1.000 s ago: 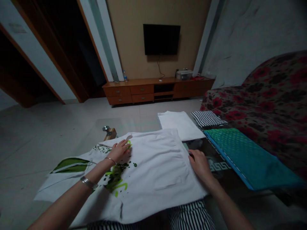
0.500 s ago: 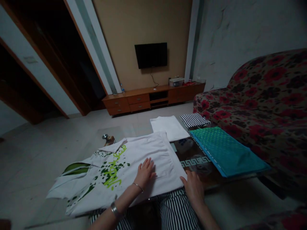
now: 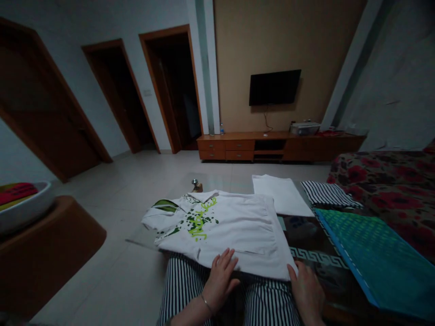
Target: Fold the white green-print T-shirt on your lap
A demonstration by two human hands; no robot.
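A white hooded sweatshirt [image 3: 238, 226] with a green splatter print lies spread on a glass-topped table, its hood to the left and its hem to the right. My left hand [image 3: 222, 276] rests at the garment's near edge, fingers stretched out and apart. At the near right corner of the hem, my right hand [image 3: 307, 287] has its thumb and fingers closed on the cloth. Beyond the hem lies a folded white cloth [image 3: 282, 194]. To the right are a folded striped cloth [image 3: 328, 194] and a folded blue-green cloth [image 3: 380, 253].
The dark table [image 3: 306, 235] bears a pale key-pattern band. A small metal-topped object [image 3: 195, 182] stands behind the sweatshirt. At left, a white basin [image 3: 27, 213] with colourful cloth sits on a brown stand [image 3: 57, 253]. A flowered sofa [image 3: 384, 181] is at right.
The view has swung left and up, showing the basin and more doorways. My left hand has slid from the sweatshirt's middle to its near edge. My right hand stays at the hem corner.
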